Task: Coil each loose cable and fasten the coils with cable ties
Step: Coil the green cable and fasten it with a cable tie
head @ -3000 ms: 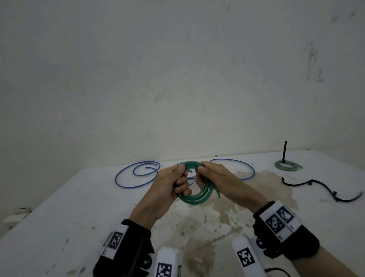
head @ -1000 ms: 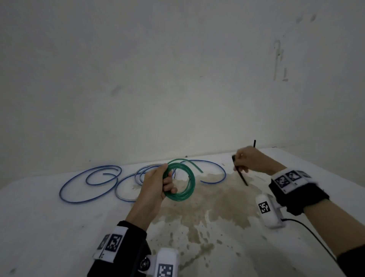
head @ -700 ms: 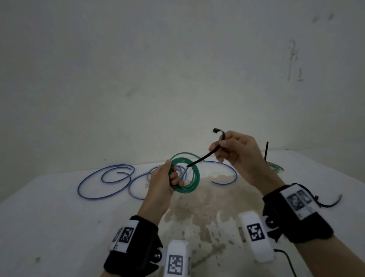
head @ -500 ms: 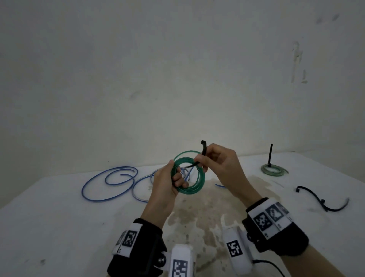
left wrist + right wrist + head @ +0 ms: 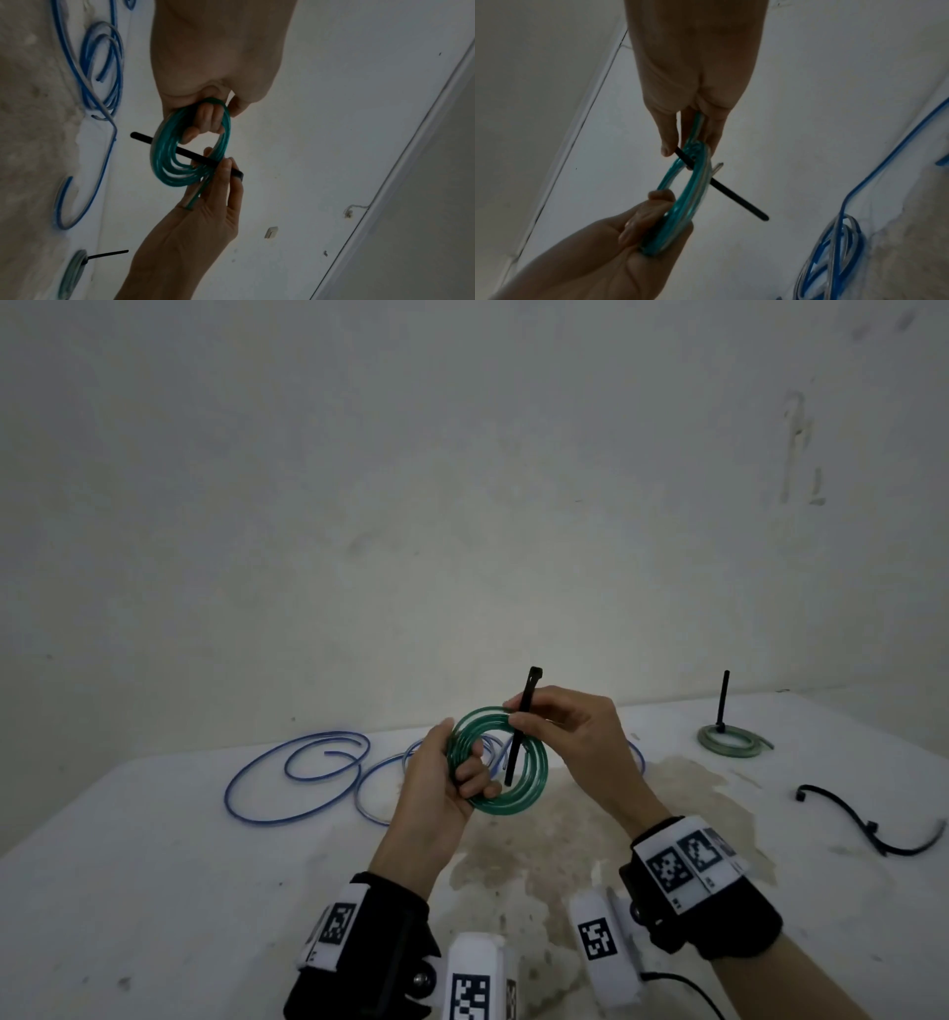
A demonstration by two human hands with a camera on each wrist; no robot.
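Observation:
My left hand [image 5: 452, 773] grips the left side of a coiled green cable [image 5: 529, 793], held upright above the table, with fingers curled through the ring [image 5: 164, 166]. My right hand [image 5: 554, 726] pinches a black cable tie [image 5: 518, 726] against the coil's top right. The tie's tail passes through the middle of the coil [image 5: 736, 194] and its head sticks up above my fingers. A loose blue cable [image 5: 298, 773] lies in wide loops on the table behind my hands.
A pale green coil [image 5: 729, 743] with an upright black tie sits at the back right of the white table [image 5: 154, 865]. More black ties [image 5: 868, 824] lie at the right. A brown stain spreads under my hands. The wall stands close behind.
My right hand let go of the coil, reached right, picked up a black tie and brought it back. The tie now runs through the green coil, turned upright. My left hand kept holding the coil.

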